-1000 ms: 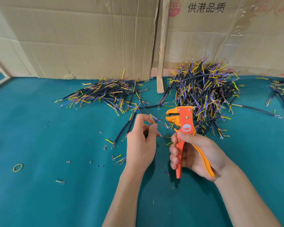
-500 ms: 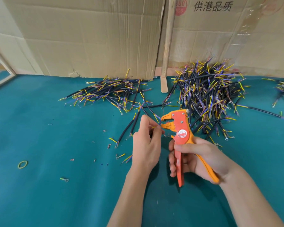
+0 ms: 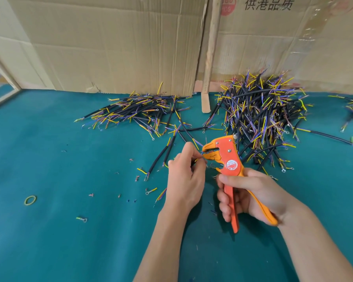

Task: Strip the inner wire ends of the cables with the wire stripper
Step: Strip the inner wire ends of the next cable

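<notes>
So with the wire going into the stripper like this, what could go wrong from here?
1. The left hand pinches the thin wire right at the mouth of the orange wire stripper, so a squeeze by the right hand might nip a fingertip.
2. The wire end looks barely inside the open mouth; it may slip out or strip unevenly.
3. Insulation scraps on the green table cover lie under the hands and could cling to the next cable.
</notes>
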A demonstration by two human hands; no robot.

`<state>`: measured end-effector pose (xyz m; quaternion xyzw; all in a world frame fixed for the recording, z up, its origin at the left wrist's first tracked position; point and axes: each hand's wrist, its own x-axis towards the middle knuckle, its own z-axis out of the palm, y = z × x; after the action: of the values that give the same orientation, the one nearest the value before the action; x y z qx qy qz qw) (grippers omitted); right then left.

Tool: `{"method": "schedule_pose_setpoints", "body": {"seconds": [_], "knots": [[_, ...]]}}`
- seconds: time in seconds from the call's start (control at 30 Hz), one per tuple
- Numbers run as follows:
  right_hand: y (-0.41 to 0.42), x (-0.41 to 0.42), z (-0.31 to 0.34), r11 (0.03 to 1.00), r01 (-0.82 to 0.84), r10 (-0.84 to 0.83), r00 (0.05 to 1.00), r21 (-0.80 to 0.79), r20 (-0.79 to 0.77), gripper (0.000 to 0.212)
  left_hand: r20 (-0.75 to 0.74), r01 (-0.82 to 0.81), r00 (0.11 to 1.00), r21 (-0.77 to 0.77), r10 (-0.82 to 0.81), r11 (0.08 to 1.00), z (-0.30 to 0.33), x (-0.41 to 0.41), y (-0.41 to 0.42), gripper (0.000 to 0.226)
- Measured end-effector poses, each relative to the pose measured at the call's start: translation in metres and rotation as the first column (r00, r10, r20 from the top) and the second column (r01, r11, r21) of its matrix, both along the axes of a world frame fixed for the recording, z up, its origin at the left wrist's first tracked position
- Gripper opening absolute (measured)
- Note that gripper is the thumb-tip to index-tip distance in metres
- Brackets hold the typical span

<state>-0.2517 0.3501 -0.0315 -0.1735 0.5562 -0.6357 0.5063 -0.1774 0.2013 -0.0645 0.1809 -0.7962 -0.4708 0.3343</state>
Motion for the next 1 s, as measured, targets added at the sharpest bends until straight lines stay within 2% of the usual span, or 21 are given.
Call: {"method": "schedule_pose_setpoints", "body": {"seconds": [0.3, 0.47, 0.6, 0.7, 0.8, 0.9, 0.93, 1.0], "knots": [[-0.003, 0.002, -0.003, 1.000, 0.017, -0.017, 0.999, -0.009, 0.043, 0.028, -0.008, 0.010, 1.000, -0.014, -0.010, 1.000, 0.000, 0.000, -0.002, 0.013], [-0.009, 0.002, -0.006, 0.990, 0.139, -0.139, 0.990, -0.011, 0.001, 0.035, -0.006, 0.011, 1.000, -0.037, -0.011, 0.999, -0.001, -0.002, -0.001, 0.010], [-0.007, 0.000, -0.007, 0.986, 0.095, -0.085, 0.993, -0.136, 0.080, 0.027, -0.026, -0.017, 1.000, -0.017, 0.016, 1.000, -0.005, -0.002, -0.003, 0.015], [-0.003, -0.006, -0.006, 0.964, 0.164, -0.141, 0.983, -0.208, 0.121, 0.023, 0.001, -0.063, 0.998, 0.006, 0.063, 0.998, -0.004, -0.003, -0.004, 0.019], [0.004, -0.013, -0.004, 0.939, 0.245, -0.204, 0.962, -0.241, 0.183, 0.023, 0.000, -0.099, 0.995, 0.152, 0.100, 0.983, 0.006, -0.005, 0.001, 0.019], [0.013, -0.018, -0.001, 0.898, 0.180, -0.097, 0.971, -0.402, 0.218, 0.031, 0.023, -0.007, 1.000, 0.324, 0.000, 0.946, 0.031, -0.029, 0.012, 0.013], [0.015, -0.019, -0.001, 0.873, 0.114, -0.010, 0.976, -0.475, 0.216, 0.031, -0.011, 0.083, 0.996, 0.440, -0.087, 0.894, 0.041, -0.044, 0.017, 0.011], [0.018, -0.018, -0.001, 0.799, 0.018, 0.154, 0.960, -0.601, 0.233, 0.023, -0.125, 0.297, 0.951, 0.625, -0.283, 0.722, 0.067, -0.072, 0.028, 0.016]]}}
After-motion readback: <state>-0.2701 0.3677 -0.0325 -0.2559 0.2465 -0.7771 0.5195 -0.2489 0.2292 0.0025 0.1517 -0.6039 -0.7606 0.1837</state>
